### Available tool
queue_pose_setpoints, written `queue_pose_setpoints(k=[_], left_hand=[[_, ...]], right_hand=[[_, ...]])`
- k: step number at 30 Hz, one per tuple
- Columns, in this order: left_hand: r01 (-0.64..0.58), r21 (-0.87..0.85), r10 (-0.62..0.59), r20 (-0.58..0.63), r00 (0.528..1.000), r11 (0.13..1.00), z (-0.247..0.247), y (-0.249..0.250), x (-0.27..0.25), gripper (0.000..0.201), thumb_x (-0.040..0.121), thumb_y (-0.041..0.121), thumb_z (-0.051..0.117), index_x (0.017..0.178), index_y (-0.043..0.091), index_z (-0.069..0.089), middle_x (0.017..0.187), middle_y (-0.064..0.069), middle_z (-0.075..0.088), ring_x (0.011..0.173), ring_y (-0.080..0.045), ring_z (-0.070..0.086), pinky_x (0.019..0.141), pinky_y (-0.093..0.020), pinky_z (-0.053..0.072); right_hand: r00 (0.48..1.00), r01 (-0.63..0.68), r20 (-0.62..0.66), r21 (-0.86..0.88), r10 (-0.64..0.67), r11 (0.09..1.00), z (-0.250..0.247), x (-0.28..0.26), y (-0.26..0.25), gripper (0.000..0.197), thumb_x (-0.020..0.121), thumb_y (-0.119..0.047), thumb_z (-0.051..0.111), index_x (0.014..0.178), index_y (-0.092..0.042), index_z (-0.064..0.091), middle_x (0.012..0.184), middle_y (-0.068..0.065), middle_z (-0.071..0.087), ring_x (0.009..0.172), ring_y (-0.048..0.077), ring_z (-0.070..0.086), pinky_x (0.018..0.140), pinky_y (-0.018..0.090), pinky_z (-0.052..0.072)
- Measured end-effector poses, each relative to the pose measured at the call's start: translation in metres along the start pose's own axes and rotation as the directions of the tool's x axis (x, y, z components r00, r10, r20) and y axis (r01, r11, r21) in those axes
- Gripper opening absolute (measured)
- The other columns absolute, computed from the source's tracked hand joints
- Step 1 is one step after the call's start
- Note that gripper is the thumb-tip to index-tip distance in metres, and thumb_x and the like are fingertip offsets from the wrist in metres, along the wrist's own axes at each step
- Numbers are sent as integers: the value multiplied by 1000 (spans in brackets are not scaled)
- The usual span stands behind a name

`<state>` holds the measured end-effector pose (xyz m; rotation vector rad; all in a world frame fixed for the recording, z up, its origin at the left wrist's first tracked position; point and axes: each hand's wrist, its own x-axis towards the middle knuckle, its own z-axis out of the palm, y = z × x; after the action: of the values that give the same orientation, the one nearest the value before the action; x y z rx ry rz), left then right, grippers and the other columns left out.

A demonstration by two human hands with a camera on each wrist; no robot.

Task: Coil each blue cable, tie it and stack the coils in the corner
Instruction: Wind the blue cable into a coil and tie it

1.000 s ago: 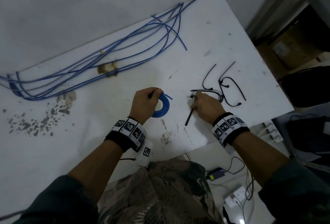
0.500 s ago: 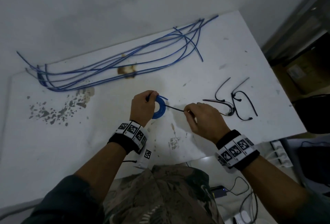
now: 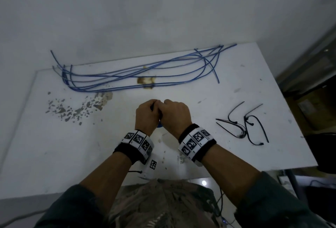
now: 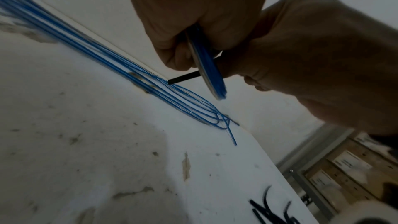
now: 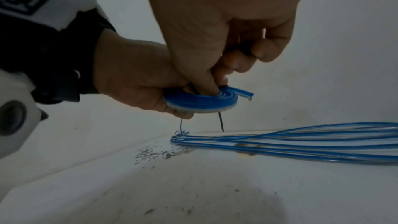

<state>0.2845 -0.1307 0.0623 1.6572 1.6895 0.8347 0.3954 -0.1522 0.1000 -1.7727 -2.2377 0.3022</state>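
Nearest the person, both forearms reach out over the white table (image 3: 54, 155), each wrist wrapped in a band of black-and-white markers. The left hand (image 3: 147, 116) and the right hand (image 3: 177, 116) meet knuckle to knuckle above the middle of the table, lifted clear of its surface. The left hand grips a small flat blue coil (image 5: 201, 102) by its edge, fingers curled round it (from the head view only a sliver of blue peeks out below the two hands). The loose end of the cable sticks out at the coil's side. The right hand's fingers are curled and pressed into the coil's centre, pinching a black zip tie (image 4: 185, 77) that passes through the coil, its tip poking out on the far side.

To the right on the table, well apart from the hands, lies a loose heap of spare black zip ties (image 3: 243, 124), some bent into hooks. To the left, grey flecks (image 3: 76, 107) mar the paint.

Farther back, along the table's far edge by the wall, the uncoiled blue cables (image 3: 138, 74) stretch in long, shallow curves, crossing over a brown stain (image 3: 145, 80).
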Motion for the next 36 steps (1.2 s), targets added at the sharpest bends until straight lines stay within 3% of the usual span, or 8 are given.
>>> queue_pose_setpoints(k=[3,7,10,13,18,23,33,36], left_hand=[[14,-16,-15,-38,999,1000,-16,-5,3,29,97,19,53,72,13,67,61,3,62,59,-16,59,60,-28,46],[5,6,-4,-82,997,1000,-35,-7,4,27,97,18,55,77,8,70,65,4,62,61,-14,58,61,-25,43],[93,-41,-96,-83,992,995,-50,-16,6,38,96,17,55,59,12,59,51,3,52,49,-12,48,52,-28,36],[248,-150,-262,-82,962,957,-63,-26,8,46,92,15,55,48,12,46,46,-9,45,46,-23,40,52,-31,34],[413,-271,-423,23,906,870,-83,-35,10,35,87,7,53,54,-3,57,54,-19,55,51,-23,48,57,-31,41],[375,-163,-363,100,926,913,-97,-45,11,36,94,14,53,68,-6,68,69,-24,68,58,-26,57,61,-36,50],[192,-27,-186,152,971,981,-115,-41,22,39,99,19,51,64,3,59,56,-1,52,52,-14,47,52,-26,33],[211,-43,-203,144,969,977,-123,-53,31,38,100,22,52,73,-2,65,68,-13,63,64,-26,57,58,-28,41]], right_hand=[[989,-143,45,75,140,987,11,10,-13,21,90,-20,60,108,-10,55,90,7,65,73,30,65,55,30,28],[985,-170,44,38,168,985,24,17,-31,22,100,-26,45,113,-8,50,95,10,69,82,31,66,60,31,31],[995,-102,-11,48,103,994,30,26,-44,17,95,-18,55,107,-8,56,84,9,69,70,32,66,55,30,30],[991,43,-128,44,-37,998,29,31,-58,28,64,-1,79,80,-8,58,60,5,60,44,25,54,45,23,24],[962,253,-130,82,-241,964,31,36,-70,32,54,9,77,73,-9,58,61,7,57,46,26,52,48,24,25],[959,152,230,72,-164,986,24,48,-78,16,91,-20,60,99,-10,51,91,10,63,77,31,59,61,31,32],[941,-148,335,306,39,940,-6,59,-73,37,71,-36,86,62,-14,57,58,-4,55,50,8,48,52,22,37],[956,-118,291,239,45,964,-15,58,-77,35,75,-46,81,67,-18,61,61,-7,54,55,7,48,51,21,34]])
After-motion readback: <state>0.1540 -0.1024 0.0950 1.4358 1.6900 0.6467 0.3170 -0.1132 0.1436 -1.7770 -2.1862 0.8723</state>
